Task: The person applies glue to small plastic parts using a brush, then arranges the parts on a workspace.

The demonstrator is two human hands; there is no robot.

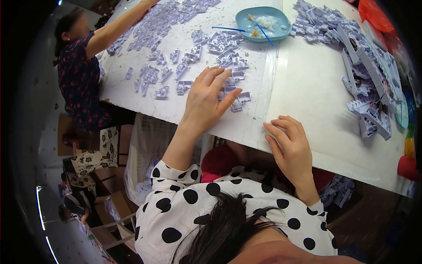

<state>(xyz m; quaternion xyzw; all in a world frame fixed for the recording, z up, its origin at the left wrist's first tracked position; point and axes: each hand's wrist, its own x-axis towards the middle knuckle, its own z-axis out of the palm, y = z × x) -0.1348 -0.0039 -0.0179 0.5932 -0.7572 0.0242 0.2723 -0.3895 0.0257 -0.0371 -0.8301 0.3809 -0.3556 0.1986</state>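
My left hand reaches over the white table, palm down with its fingers apart. Under and beside its fingertips lie several small pale-lavender plastic housings; the hand covers part of them, and I see none lifted. Close to the table's front edge, my right hand has loosely bent fingers, apart from each other, with nothing visible in them. More of the same plastic parts are scattered to the left of my left hand, and a cluster lies beyond it.
A blue tray with white and orange material and two thin blue sticks stands at the back. Larger lavender assemblies with wires are stacked at right, near a loose heap. A co-worker reaches over a big pile at far left.
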